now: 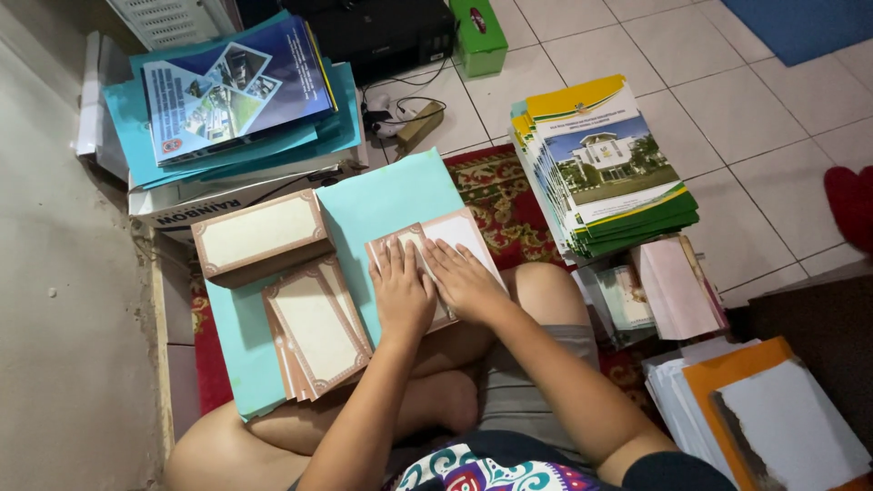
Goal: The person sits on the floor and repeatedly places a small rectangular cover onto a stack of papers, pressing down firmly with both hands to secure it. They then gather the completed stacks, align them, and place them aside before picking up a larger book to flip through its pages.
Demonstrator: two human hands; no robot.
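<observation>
Because both hands lie flat on it, much of the folded card (455,238) with a brown ornamental border is covered; only its upper part and right edge show. The left hand (401,293) and the right hand (467,282) rest side by side, palms down and fingers spread, gripping nothing, just pressing on the card. The card sits on a large turquoise sheet (386,195) that lies across the person's crossed legs. To the left on that sheet lies a small pile of similar bordered cards (314,332), fanned so that the lower ones are mostly hidden, and above it a thicker stack of the same cards (259,235). A patterned red rug (496,195) peeks out beneath the sheet. On the tiled floor to the right stands a stack of green-and-yellow booklets (605,168); its cover print is too small to make out. Lower right, an orange folder (727,373) with papers is cut off by the frame edge.
</observation>
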